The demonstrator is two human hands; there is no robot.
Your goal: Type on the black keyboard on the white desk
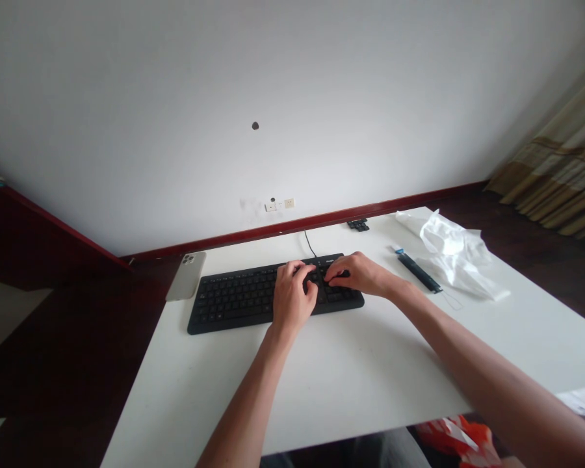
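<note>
A black keyboard [238, 296] lies across the white table, its cable [310, 243] running off the back. My left hand [294, 292] rests on the right-middle part of the keys, thumb and index finger apart, nothing visible between them. Just right of it, my right hand [358, 273] is over the number-pad end, fingers drawn together and touching the keys. Whatever sits in that pinch is hidden. A small heap of loose black keycaps [358, 225] lies near the back edge of the table.
A phone [186, 276] lies face down left of the keyboard. To the right are a slim black tool with a blue tip [419, 270], a thin wire loop [451, 300] and a crumpled clear plastic bag [455, 250]. The table [331, 370] ends close to a wall with sockets [279, 205].
</note>
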